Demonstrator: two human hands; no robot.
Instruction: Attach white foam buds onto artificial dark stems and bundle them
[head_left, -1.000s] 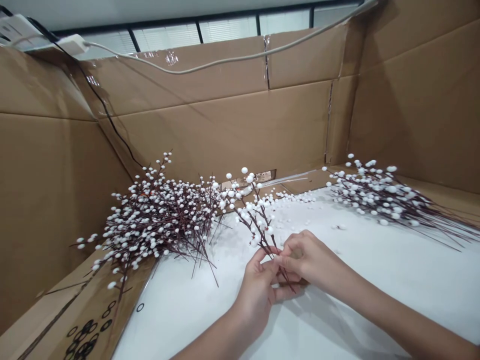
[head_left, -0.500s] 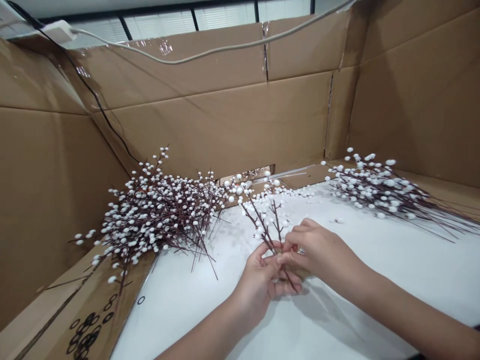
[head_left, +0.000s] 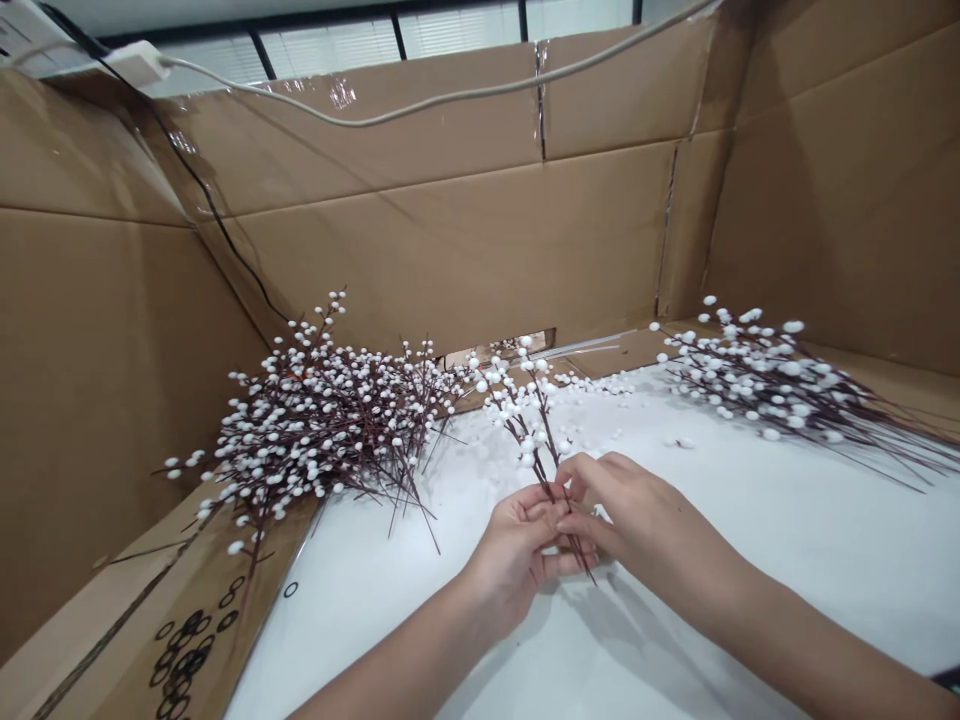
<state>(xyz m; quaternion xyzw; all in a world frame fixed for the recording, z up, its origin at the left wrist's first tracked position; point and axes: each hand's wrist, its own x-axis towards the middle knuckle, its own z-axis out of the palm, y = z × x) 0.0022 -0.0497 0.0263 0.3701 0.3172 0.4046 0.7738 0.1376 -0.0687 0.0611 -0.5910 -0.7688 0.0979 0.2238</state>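
The left hand is gripping a few white-berry sprigs by their lower stems, above the white desk. The right hand's fingers are curling around those stems; whether they are pinching, I cannot tell. The berried tops are now standing closer together, so the bunch is apparently tightening. Beyond, a larger pile is lying leftward, a smaller pile rightward.

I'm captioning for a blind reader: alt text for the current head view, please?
A person's left hand holds a few white-berried stems over a white surface while the right hand touches them. A left pile and a right pile of similar stems lie beyond, with black rings at lower left.
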